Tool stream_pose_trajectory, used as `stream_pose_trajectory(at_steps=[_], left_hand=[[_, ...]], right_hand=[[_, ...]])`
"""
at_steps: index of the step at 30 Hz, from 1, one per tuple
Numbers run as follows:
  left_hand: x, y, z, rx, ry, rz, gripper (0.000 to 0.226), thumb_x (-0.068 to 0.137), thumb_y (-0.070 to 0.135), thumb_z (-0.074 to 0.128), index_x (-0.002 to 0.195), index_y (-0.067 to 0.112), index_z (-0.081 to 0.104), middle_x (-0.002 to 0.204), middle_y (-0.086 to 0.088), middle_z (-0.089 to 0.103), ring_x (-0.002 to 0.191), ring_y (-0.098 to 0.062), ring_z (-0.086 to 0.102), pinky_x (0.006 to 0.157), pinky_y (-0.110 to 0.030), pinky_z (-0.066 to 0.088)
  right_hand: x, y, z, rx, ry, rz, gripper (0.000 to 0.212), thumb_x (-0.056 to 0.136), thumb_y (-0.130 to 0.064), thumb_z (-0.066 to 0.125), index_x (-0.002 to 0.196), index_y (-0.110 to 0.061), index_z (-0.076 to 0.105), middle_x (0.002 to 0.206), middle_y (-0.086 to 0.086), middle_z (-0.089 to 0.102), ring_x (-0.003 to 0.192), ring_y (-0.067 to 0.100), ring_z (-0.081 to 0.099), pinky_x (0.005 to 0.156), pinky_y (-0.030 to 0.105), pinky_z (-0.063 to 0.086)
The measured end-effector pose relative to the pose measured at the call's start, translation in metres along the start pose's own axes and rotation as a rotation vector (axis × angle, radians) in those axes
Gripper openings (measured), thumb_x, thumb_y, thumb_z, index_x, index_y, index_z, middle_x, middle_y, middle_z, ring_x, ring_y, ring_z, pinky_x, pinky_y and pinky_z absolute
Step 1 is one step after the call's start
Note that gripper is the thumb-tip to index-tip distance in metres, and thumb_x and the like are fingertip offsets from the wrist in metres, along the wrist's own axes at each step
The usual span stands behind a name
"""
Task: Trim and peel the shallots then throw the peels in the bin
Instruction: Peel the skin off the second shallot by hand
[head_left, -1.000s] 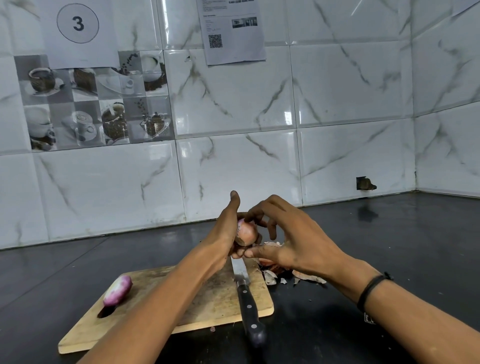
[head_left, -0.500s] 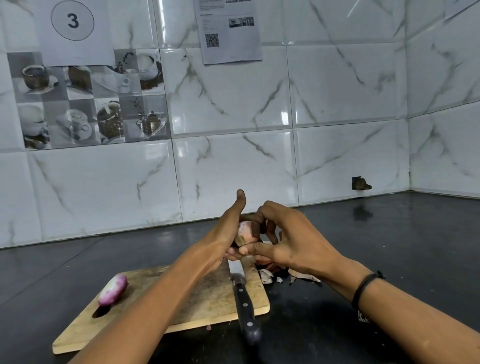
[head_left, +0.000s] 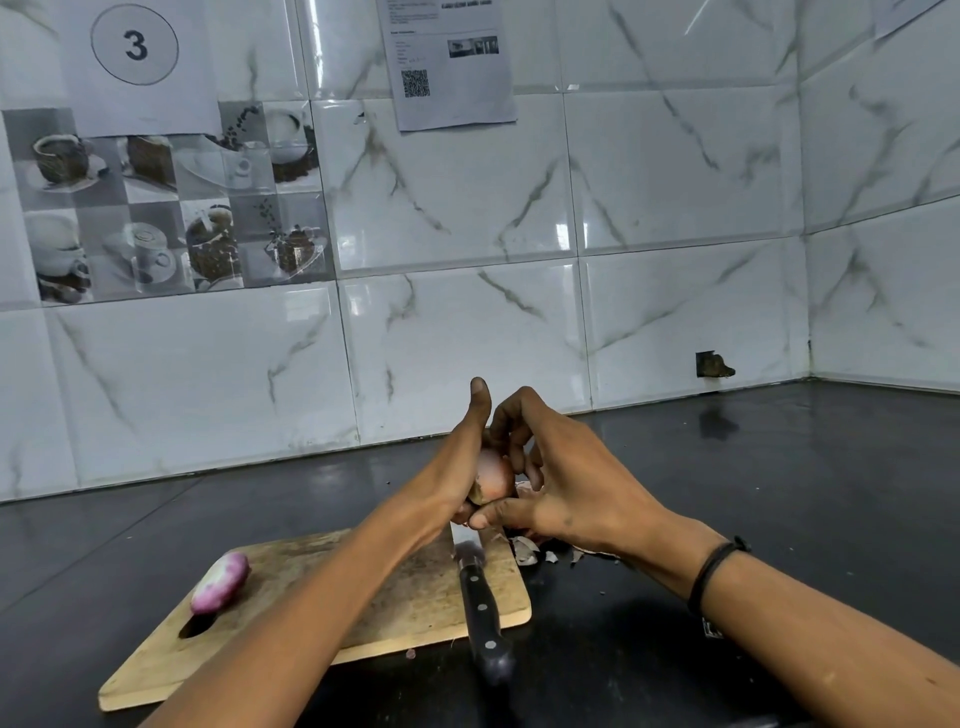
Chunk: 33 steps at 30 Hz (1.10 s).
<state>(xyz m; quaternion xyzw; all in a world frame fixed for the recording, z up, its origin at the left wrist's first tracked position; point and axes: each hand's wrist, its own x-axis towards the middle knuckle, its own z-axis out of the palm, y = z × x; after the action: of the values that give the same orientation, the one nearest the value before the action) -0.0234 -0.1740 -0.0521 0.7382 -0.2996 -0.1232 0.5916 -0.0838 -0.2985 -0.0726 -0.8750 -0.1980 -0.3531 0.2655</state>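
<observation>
Change: over the last second both hands have drawn closer together around the held shallot (head_left: 493, 480). The right hand's fingers, earlier arched above it, now sit curled tight against it, so less of it shows.
Unchanged: the peeled shallot (head_left: 221, 582), the knife (head_left: 480, 613) and the cutting board (head_left: 405, 597) lie where they did.
Surface: a dark, glossy counter (head_left: 779, 493) that runs back to the wall and into a corner on the right.
Board: wooden, set at an angle near the counter's front edge.
Peeled shallot: purple and white, at the board's left end, just beyond the handle slot.
Knife: across the board's right end, black riveted handle overhanging the near edge, blade pointing toward the hands.
Peels (head_left: 524, 551): pale scraps on the counter just off the board's far right corner, partly under the right hand.
Room: white marble-patterned wall tiles (head_left: 467, 338), one panel printed with coffee cups. A sheet with a circled 3 (head_left: 135, 47) and a sheet with a QR code (head_left: 452, 62) are stuck up high. A small broken hole (head_left: 714, 364) sits low near the corner.
Left hand (head_left: 462, 467): holds the held shallot from the left above the board's far right corner, thumb straight and pointing up. Its other fingers are hidden.
Right hand (head_left: 571, 483): thumb under the bulb's lower end, fingers curled over its far side. Whether they pinch loose skin cannot be told.
Wrist: a dark band (head_left: 711, 571) on the right forearm.
</observation>
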Motion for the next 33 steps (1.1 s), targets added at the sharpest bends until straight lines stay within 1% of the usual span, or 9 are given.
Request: stream_pose_trajectory(at_steps=[3,6,11,16,20,24,26,29,33], left_hand=[[-0.0026,0.0011,0.0014,0.027,0.025,-0.012,0.078,0.099,0.067,0.008,0.064,0.010,0.048,0.036,0.005,0.046,0.023,-0.004,0.035,0.032,-0.009,0.025],[-0.0053,0.0027,0.0011,0.007,0.049,-0.042,0.079,0.097,0.070,0.009,0.063,0.011,0.049,0.035,0.004,0.045,0.024,-0.005,0.029,0.031,-0.012,0.021],[-0.0040,0.0045,0.0011,0.002,0.089,-0.035,0.076,0.097,0.070,0.011,0.071,0.011,0.051,0.036,0.004,0.046,0.024,-0.005,0.033,0.032,-0.009,0.024],[-0.0065,0.0025,0.0046,-0.001,0.031,-0.004,0.080,0.099,0.067,0.007,0.064,0.009,0.049,0.039,0.004,0.050,0.025,-0.005,0.037,0.031,-0.011,0.026],[-0.0086,0.0052,0.0027,-0.062,0.045,-0.045,0.084,0.098,0.069,0.008,0.060,0.007,0.051,0.038,0.001,0.050,0.023,-0.005,0.032,0.029,-0.011,0.022],[-0.0073,0.0061,0.0017,-0.022,0.123,-0.060,0.079,0.097,0.071,0.012,0.076,0.009,0.057,0.038,0.002,0.049,0.024,-0.006,0.033,0.031,-0.010,0.024],[-0.0058,0.0047,0.0013,0.010,0.123,-0.057,0.079,0.096,0.072,0.011,0.077,0.012,0.059,0.038,0.003,0.047,0.027,-0.007,0.030,0.032,-0.011,0.024],[-0.0038,0.0036,0.0015,0.024,0.088,-0.045,0.081,0.095,0.072,0.008,0.065,0.011,0.052,0.037,0.003,0.043,0.027,-0.007,0.027,0.033,-0.011,0.022],[-0.0049,0.0017,0.0032,0.005,0.026,-0.018,0.077,0.098,0.066,0.004,0.068,0.008,0.045,0.035,0.003,0.043,0.023,-0.005,0.030,0.031,-0.008,0.023]], right_hand=[[-0.0003,0.0009,0.0008,0.005,0.000,0.013,0.066,0.065,-0.034,0.094,0.106,-0.021,0.045,0.084,-0.012,0.055,0.075,0.001,0.053,0.065,0.014,0.044],[-0.0009,0.0008,0.0002,0.020,0.004,0.013,0.063,0.067,-0.033,0.094,0.106,-0.022,0.046,0.087,-0.012,0.059,0.078,0.000,0.057,0.066,0.014,0.046],[-0.0005,-0.0008,-0.0001,0.017,0.023,0.005,0.065,0.069,-0.034,0.092,0.111,-0.023,0.044,0.098,-0.010,0.060,0.081,0.001,0.055,0.070,0.014,0.047],[-0.0002,0.0011,0.0015,0.005,-0.009,0.006,0.061,0.069,-0.034,0.091,0.108,-0.021,0.046,0.092,-0.007,0.061,0.084,0.006,0.056,0.069,0.016,0.047],[0.0002,0.0001,0.0047,0.002,0.009,-0.005,0.056,0.072,-0.031,0.091,0.106,-0.023,0.047,0.086,-0.012,0.060,0.080,0.006,0.058,0.067,0.017,0.047],[0.0000,0.0009,0.0032,0.011,0.052,0.020,0.066,0.066,-0.036,0.094,0.110,-0.023,0.045,0.096,-0.011,0.060,0.085,0.002,0.058,0.069,0.015,0.047],[-0.0005,0.0003,0.0015,0.022,0.058,0.025,0.069,0.065,-0.036,0.094,0.111,-0.023,0.045,0.098,-0.013,0.056,0.085,-0.005,0.055,0.070,0.011,0.044],[-0.0007,-0.0007,0.0020,0.021,0.025,0.009,0.066,0.068,-0.032,0.093,0.111,-0.019,0.046,0.095,-0.015,0.054,0.079,-0.009,0.051,0.070,0.009,0.042],[0.0001,0.0019,0.0038,-0.005,-0.013,-0.004,0.061,0.071,-0.031,0.091,0.109,-0.021,0.045,0.093,-0.014,0.056,0.081,-0.004,0.053,0.069,0.011,0.043]])
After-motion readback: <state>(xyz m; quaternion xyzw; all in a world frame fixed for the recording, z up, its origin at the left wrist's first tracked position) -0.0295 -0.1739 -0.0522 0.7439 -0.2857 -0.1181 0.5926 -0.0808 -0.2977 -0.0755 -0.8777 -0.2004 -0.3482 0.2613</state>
